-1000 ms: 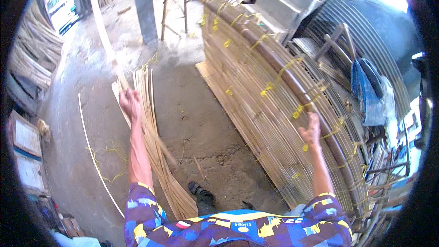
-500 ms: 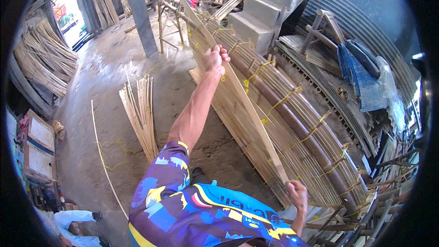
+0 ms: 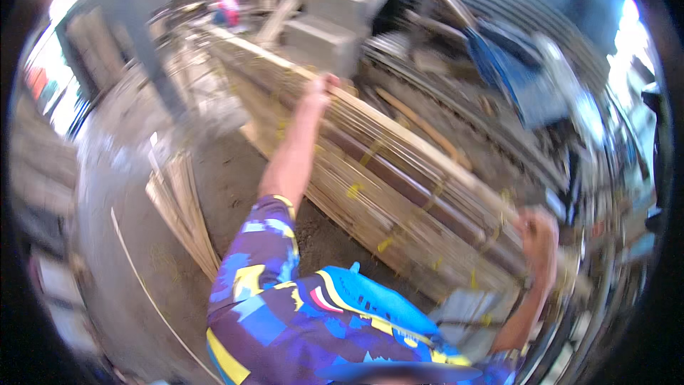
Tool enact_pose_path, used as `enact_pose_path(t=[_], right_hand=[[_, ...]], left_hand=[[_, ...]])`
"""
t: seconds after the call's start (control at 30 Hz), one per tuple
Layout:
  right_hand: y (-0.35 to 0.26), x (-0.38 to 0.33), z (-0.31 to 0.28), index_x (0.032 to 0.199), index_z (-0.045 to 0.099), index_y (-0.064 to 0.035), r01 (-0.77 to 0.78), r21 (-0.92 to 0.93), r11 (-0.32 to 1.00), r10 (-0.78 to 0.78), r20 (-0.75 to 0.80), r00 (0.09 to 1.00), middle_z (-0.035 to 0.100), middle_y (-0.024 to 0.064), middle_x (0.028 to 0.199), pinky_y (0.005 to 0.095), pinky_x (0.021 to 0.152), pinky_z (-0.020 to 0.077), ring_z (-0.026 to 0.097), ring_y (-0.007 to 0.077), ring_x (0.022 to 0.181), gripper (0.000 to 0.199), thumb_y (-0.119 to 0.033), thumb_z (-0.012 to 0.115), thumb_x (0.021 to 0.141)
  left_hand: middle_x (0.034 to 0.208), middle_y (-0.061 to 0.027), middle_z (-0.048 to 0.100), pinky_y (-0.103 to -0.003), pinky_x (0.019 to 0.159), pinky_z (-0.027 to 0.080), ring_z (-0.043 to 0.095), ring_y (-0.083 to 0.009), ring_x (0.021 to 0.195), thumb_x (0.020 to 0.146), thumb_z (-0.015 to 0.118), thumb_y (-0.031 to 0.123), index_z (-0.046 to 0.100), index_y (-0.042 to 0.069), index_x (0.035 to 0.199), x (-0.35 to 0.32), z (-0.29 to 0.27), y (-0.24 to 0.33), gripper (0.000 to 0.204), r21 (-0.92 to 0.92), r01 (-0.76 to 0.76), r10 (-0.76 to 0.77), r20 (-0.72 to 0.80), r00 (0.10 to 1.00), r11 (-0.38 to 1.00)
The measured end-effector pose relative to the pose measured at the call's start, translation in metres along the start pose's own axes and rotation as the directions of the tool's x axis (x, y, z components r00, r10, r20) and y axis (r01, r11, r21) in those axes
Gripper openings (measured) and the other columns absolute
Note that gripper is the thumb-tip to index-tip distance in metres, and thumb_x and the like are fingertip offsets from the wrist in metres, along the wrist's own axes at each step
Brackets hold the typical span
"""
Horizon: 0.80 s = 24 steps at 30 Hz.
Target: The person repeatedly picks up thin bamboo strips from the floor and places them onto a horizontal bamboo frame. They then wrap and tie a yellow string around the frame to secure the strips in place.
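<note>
A long, pale, flat wooden or bamboo strip (image 3: 413, 140) runs slantwise from the far left to the near right, held in both hands. My left hand (image 3: 320, 88) is closed around it about midway, its arm stretched forward. Near the strip's close end, my right hand (image 3: 539, 234) grips it, blurred by motion. The strip lies along or just above the far side of a long rack of thin slats (image 3: 388, 227) bound with yellow cord. I cannot tell whether they touch. A brown pole (image 3: 399, 180) runs lengthwise through the rack.
A bundle of loose strips (image 3: 184, 207) and one thin strip (image 3: 146, 281) lie on the floor to the left. Concrete steps (image 3: 320, 39) and a grey post (image 3: 146, 39) stand beyond. Blue cloth (image 3: 499, 75) hangs at the right, above stacked poles.
The strip has swung from crossing over the slats to lying along their far side. My right hand has moved right and forward. The whole view has turned to the right.
</note>
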State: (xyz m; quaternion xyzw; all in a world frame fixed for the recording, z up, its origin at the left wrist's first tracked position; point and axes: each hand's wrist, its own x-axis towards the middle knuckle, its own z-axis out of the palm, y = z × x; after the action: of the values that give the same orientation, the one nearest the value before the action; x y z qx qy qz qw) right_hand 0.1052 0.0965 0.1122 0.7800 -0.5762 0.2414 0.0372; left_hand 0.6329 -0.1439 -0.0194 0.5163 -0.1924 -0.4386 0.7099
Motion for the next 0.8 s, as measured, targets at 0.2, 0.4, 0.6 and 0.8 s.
enact_pose_path(t=[0.2, 0.4, 0.6, 0.8], right_hand=[[0.066, 0.058, 0.083, 0.083, 0.061, -0.0086, -0.188, -0.248, 0.950, 0.232, 0.163, 0.959, 0.061, 0.0086, 0.083, 0.0480, 0.073, 0.0368, 0.058, 0.0256, 0.081, 0.043, -0.050, 0.051, 0.078], [0.114, 0.034, 0.113, 0.082, 0.064, -0.0069, -0.526, -0.226, 0.820, 0.559, 0.122, 0.820, 0.063, 0.0124, 0.083, 0.0478, 0.083, 0.0378, 0.059, 0.0289, 0.087, 0.039, -0.043, 0.067, 0.066], [0.160, 0.002, 0.128, 0.078, 0.065, -0.0049, -0.661, -0.161, 0.733, 0.680, 0.134, 0.721, 0.063, 0.0153, 0.080, 0.0387, 0.072, 0.0478, 0.061, 0.0305, 0.081, 0.038, -0.039, 0.071, 0.062], [0.181, -0.009, 0.131, 0.074, 0.063, -0.0040, -0.501, -0.161, 0.850, 0.516, 0.070, 0.853, 0.058, 0.0168, 0.080, 0.0379, 0.076, 0.0445, 0.056, 0.0307, 0.084, 0.036, -0.039, 0.068, 0.065]], left_hand=[[0.072, -0.0104, 0.058, -0.030, 0.062, 0.048, 0.057, -0.0178, 0.067, 0.086, 0.049, 0.023, 0.055, 0.000, 0.102, -0.012, 0.016, 0.010, 0.028, 0.767, -0.450, 0.016, 0.499, 0.866, 0.458], [0.096, -0.0175, 0.060, -0.034, 0.076, 0.048, 0.058, -0.0229, 0.090, 0.085, 0.051, 0.015, 0.057, -0.002, 0.100, -0.154, 0.115, -0.053, 0.023, 0.340, -0.899, 0.192, 0.897, 0.399, 0.278], [0.098, -0.0188, 0.058, -0.039, 0.079, 0.043, 0.054, -0.0334, 0.093, 0.079, 0.058, 0.017, 0.056, 0.001, 0.098, -0.243, 0.202, -0.150, 0.026, 0.015, -0.998, -0.013, 1.000, 0.014, 0.060], [0.073, -0.0161, 0.060, -0.042, 0.060, 0.044, 0.058, -0.0339, 0.070, 0.074, 0.060, 0.022, 0.057, 0.004, 0.079, -0.257, 0.250, -0.198, 0.019, 0.088, -0.982, -0.128, 0.990, 0.067, 0.165]])
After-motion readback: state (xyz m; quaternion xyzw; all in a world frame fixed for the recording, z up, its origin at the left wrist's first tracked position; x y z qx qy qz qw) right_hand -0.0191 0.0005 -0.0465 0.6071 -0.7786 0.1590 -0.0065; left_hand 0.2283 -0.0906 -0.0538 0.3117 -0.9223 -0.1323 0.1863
